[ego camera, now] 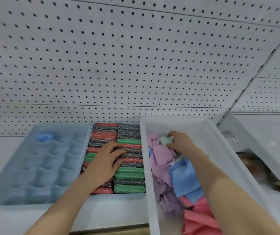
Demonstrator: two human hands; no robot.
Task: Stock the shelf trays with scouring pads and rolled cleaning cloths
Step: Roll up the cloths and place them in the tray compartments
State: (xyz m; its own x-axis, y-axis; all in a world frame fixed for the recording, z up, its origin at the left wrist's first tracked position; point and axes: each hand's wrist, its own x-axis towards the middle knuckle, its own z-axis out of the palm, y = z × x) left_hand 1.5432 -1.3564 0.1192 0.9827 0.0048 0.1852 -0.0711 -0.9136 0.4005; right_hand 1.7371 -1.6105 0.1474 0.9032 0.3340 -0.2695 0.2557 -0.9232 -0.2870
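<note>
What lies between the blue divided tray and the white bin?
In the head view, the scouring pads, packed in rows, with the left hand resting on them.

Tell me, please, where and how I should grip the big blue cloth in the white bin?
Pinch its loose lower-left corner from above: the blue cloth lies flat on top, and the bin walls block the sides.

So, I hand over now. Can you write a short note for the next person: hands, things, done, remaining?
Hands: left hand lies flat on the scouring pads, holding nothing; right hand pinches a pale cloth inside the white bin.
Done: scouring pads look fully stocked; one rolled blue cloth sits in the far-left cell of the blue compartment tray.
Left: roll the loose cloths in the bin, fill the other cells.
</note>
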